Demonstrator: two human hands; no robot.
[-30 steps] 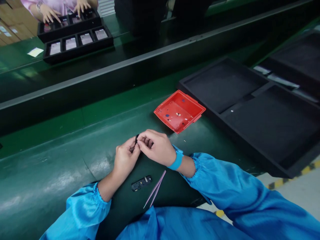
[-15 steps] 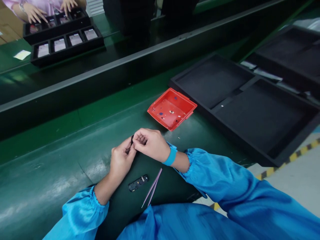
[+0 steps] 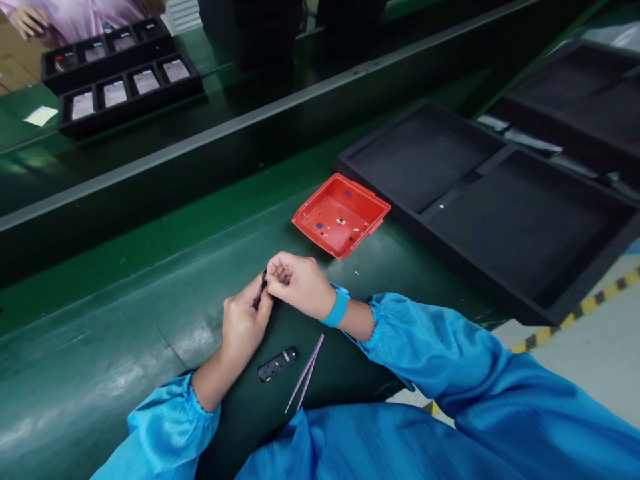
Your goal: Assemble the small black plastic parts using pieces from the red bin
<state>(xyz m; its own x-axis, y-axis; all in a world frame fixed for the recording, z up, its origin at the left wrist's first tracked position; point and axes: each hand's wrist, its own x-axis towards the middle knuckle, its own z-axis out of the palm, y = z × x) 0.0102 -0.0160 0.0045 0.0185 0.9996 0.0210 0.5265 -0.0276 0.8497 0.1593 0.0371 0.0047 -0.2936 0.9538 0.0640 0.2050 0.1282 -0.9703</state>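
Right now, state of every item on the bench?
left hand: pinching small black part
right hand: fingertips on the same part
flat black component: lying loose on green mat
tweezers: lying down, unheld
red tray: open, a few tiny bits inside
black foam tray: compartments look empty

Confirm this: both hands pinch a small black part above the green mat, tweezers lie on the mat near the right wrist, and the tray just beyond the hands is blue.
Not quite. The head view shows the tray is red, not blue. The rest holds: left hand and right hand pinch the small black part, and the tweezers lie on the green mat.
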